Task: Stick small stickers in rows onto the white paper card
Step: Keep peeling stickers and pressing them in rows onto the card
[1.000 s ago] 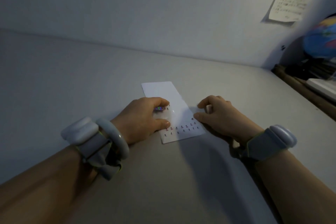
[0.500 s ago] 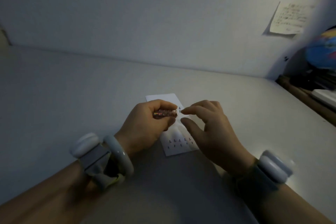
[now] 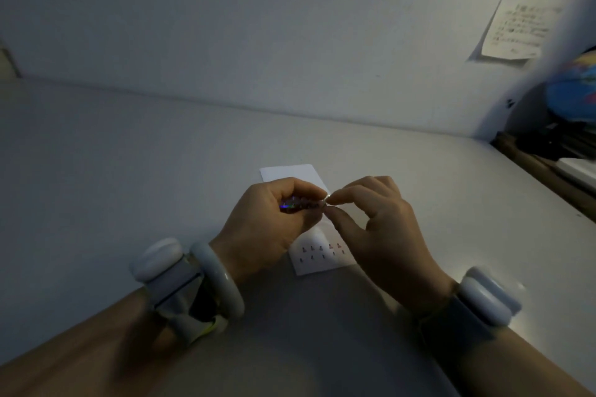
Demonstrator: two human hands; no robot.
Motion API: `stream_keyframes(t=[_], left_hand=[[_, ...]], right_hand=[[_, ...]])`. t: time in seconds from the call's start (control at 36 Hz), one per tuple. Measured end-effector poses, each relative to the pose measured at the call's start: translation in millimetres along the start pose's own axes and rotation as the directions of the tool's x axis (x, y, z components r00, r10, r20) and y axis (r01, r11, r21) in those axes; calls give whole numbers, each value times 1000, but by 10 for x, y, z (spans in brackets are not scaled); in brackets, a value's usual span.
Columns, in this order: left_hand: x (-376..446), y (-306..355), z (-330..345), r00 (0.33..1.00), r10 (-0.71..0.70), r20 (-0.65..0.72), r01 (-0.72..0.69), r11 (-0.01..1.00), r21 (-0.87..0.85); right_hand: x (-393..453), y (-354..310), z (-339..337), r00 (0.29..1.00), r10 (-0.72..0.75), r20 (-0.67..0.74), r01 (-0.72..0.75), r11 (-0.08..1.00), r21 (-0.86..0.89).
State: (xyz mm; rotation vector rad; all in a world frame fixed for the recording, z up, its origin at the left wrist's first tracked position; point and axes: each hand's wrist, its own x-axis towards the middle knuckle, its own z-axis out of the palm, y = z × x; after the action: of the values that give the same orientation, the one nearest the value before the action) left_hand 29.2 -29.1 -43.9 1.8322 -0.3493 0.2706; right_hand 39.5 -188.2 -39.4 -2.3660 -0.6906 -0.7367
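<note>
White card (image 3: 290, 173) middle hidden behind both hands; sticker designs too small; globe (image 3: 572, 95) cut by right edge.

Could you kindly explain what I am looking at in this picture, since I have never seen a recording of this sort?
There is no machine here: a person wears a camera on the head, looking forward and down at both bare hands over a pale desk. The bulky white bands on the wrists look like worn devices, though I cannot tell what they do.

On the desk lies a white paper card, with two rows of small stickers showing at its near end. The left hand grips a shiny sticker strip. The right hand pinches at the strip's end with thumb and forefinger, probably peeling off the next sticker; that piece is too small to see. Handwritten notes hang on the wall behind.
</note>
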Motion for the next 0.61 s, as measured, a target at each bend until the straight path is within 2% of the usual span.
stream_keyframes(t=[0.25, 0.61], left_hand=[[5, 15, 18, 1000, -29, -8, 29, 1000, -2], [-14, 55, 11, 995, -98, -15, 97, 992, -80]], right_hand=[[-5, -8, 13, 1000, -10, 14, 11, 999, -39], [25, -29, -16, 984, 114, 134, -134, 979, 154]])
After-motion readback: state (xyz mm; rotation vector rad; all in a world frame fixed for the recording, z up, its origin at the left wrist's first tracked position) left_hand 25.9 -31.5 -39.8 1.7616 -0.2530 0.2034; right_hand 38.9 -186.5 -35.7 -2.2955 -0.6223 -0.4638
